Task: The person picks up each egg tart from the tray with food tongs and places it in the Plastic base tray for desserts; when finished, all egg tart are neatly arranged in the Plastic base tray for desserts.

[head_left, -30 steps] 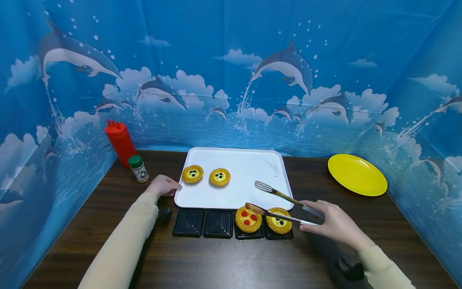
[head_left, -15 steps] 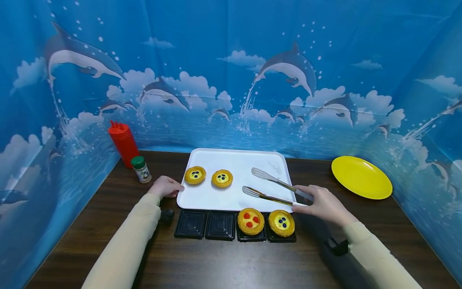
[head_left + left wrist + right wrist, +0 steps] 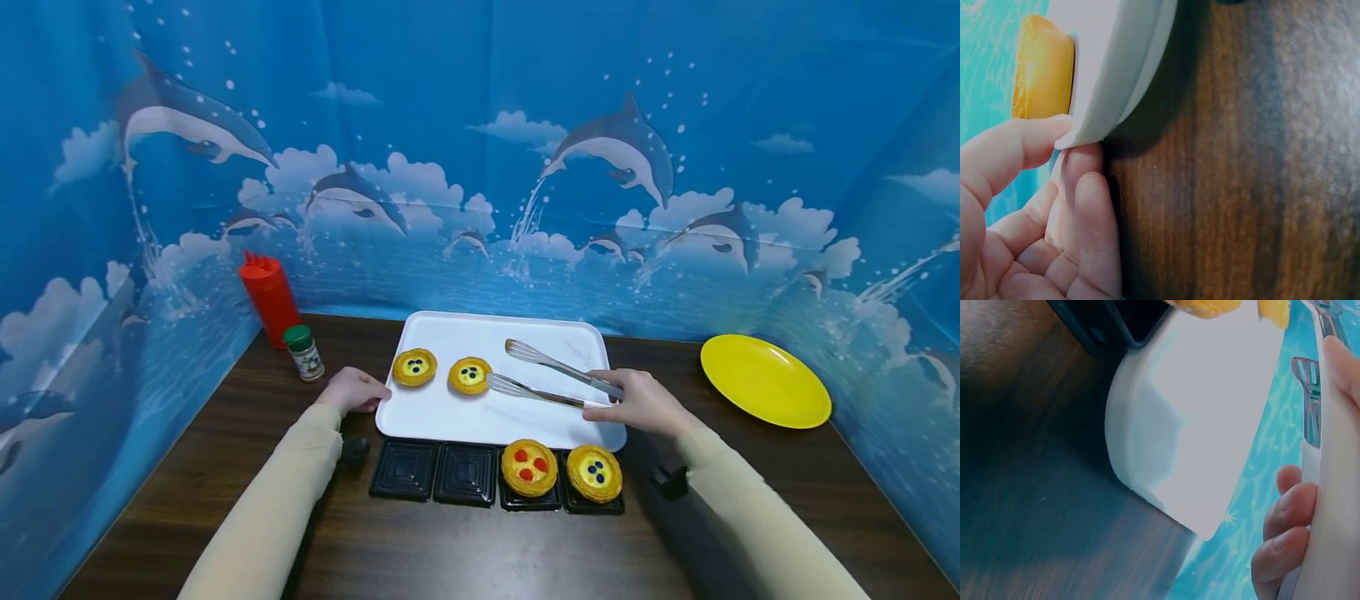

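as right hand point(image 3: 637, 402) holds tongs point(image 3: 557, 397), four tarts point(image 3: 529, 468)

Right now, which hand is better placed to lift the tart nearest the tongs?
Probably the right hand: it holds open metal tongs, one tip at the edge of that blueberry-topped tart on the white tray. The left hand pinches the tray's left rim and holds no tool.

The tray point(image 3: 442, 422) is held at its left edge by the left hand point(image 3: 352, 390). Over it, the tongs point(image 3: 561, 398) are held spread by the right hand point(image 3: 639, 402), one tip just beside a tart point(image 3: 470, 377).
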A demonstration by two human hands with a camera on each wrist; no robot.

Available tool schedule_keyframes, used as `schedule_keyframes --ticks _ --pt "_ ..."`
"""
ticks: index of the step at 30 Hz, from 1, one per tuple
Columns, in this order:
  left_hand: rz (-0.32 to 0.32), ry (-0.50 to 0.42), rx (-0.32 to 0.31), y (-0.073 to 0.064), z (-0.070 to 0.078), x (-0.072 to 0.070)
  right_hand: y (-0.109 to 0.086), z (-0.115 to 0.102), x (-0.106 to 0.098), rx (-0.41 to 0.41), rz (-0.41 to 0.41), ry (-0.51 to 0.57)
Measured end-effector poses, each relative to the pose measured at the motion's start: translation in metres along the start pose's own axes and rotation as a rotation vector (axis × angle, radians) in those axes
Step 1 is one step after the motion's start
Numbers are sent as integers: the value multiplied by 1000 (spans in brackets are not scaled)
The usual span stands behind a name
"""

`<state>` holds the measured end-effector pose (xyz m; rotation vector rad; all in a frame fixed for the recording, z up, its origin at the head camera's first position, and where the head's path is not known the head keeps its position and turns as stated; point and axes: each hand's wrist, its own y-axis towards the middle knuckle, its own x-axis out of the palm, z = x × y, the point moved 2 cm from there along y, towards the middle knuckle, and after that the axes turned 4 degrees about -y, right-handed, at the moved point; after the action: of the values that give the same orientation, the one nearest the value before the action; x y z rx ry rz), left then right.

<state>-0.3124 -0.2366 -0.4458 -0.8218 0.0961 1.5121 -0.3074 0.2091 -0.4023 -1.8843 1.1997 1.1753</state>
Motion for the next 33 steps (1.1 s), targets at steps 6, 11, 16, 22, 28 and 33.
schedule_keyframes --ticks 6,11,16,22,28,33 --pt "0 11 2 2 -1 0 13 -1 7 -11 -44 18" --pt "-1 15 -4 2 -1 0 21 -1 12 7 -78 2" --pt "-3 18 -3 2 -1 0 27 -4 15 25 -107 -8" --pt "4 12 -9 1 -1 -1 35 -9 16 9 -119 -28" --pt "2 9 -4 -2 0 0 41 -18 17 5 -137 -37" --pt "11 12 -3 -2 1 0 45 -24 18 -9 -125 -49"
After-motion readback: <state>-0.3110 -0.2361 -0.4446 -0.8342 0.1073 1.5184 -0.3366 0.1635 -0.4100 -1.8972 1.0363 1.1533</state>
